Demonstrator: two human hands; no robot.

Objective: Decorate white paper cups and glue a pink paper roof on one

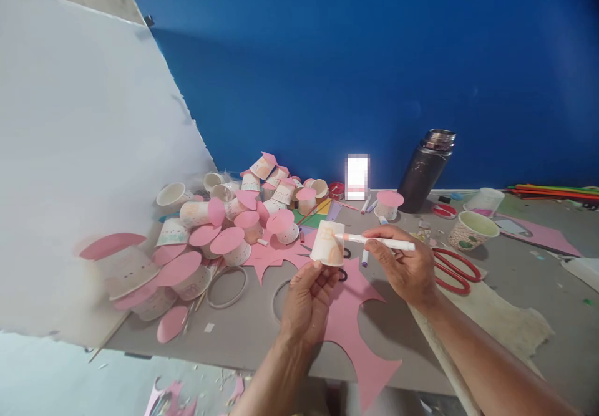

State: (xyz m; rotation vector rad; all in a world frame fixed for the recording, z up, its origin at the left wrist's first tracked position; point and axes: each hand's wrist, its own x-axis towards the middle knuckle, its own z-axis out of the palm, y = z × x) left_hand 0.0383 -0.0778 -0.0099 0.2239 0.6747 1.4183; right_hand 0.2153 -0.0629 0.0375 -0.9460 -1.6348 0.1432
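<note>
My left hand (309, 297) grips a white paper cup (328, 255) at its lower rim, holding it upside down above the table. Orange marks show on the cup's side. In my right hand (412, 269) is a white marker (388, 241) with an orange tip, which meets the cup's right side. Beneath the cup lies a cut sheet of pink paper (349, 335) with curved edges. A pair of black-handled scissors (345, 275) is partly hidden behind the cup.
Many paper cups with pink discs (228, 241) pile up on the left. Red-handled scissors (456, 272), a patterned cup (472, 230) and a dark thermos (423, 176) stand or lie to the right. A tape ring (228, 304) rests at centre left. A blue board (327, 79) rises behind.
</note>
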